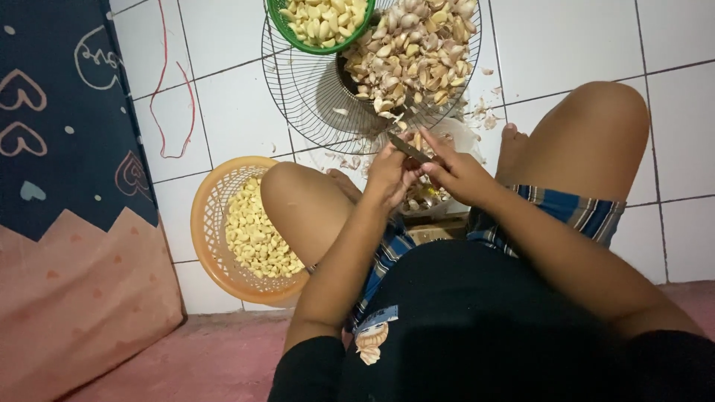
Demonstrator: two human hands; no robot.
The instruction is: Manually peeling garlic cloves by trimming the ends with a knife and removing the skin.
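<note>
The right hand (458, 175) holds a small knife (408, 148), its fingers wrapped around the handle and the blade pointing up and left towards the wire grille (298, 97). The left hand (387, 175) is just beside it, fingers pinched together on a garlic clove that is mostly hidden between them, so its look is hard to judge. Both hands meet above the floor (573, 45), between the raised knees.

To do this peeling well, I judge that the blade should catch only the dry skin at the clove's end, with the left thumb kept behind the edge and the clove turned rather than the knife pushed. Short, shallow strokes would spare the flesh.

The unpeeled garlic (413, 48) is heaped on the grille: papery, beige to pinkish, with loose husks scattered on the tiles near it. The peeled cloves are smooth and pale yellow; some fill a green bowl (287, 22) at the top, and more lie in an orange basket (208, 223) by the left knee. A clear tub (462, 134) under the hands seems to hold scraps.
</note>
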